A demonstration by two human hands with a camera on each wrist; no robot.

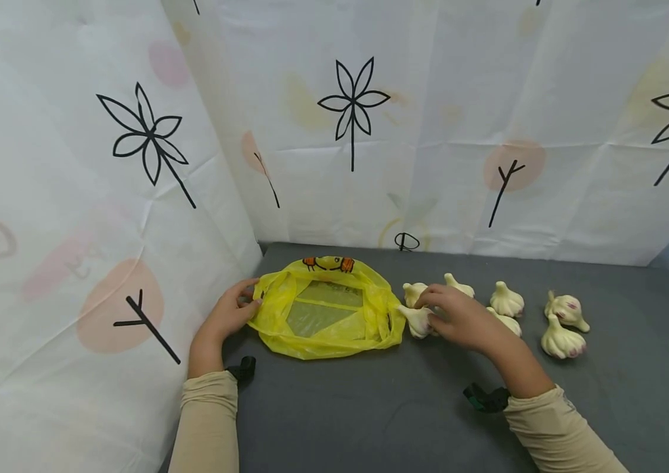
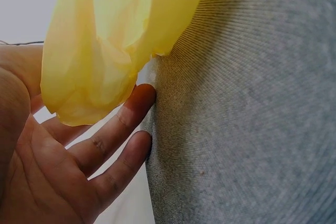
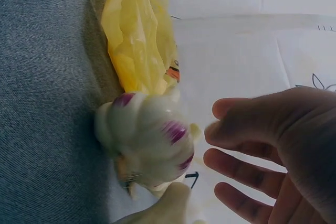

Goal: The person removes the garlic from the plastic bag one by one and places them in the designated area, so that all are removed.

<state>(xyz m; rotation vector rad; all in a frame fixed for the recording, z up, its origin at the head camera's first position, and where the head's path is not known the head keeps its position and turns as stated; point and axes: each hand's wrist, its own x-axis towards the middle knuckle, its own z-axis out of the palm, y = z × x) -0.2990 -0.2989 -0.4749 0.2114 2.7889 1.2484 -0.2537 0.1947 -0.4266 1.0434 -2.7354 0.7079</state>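
A yellow plastic bag (image 1: 269, 341) lies on the dark table with its mouth spread wide. At its left rim my left hand (image 1: 229, 316) pinches the edge between thumb and fingers; in the left wrist view the yellow film (image 2: 100, 77) covers the fingertips in part. Right of the bag, a garlic bulb (image 1: 417, 322) with purple patches stands beside the rim. Over that bulb hovers my right hand (image 1: 464, 318), its fingers loosely bent. The right wrist view shows a gap between these fingers and the garlic (image 3: 149, 140).
More garlic bulbs stand behind and right of my right hand, among them one garlic bulb (image 1: 507, 300) farther back. Two others, including a front garlic bulb (image 1: 562, 339), touch at the far right. A patterned white cloth (image 1: 429, 131) hangs behind the table (image 1: 334, 420) and along its left side.
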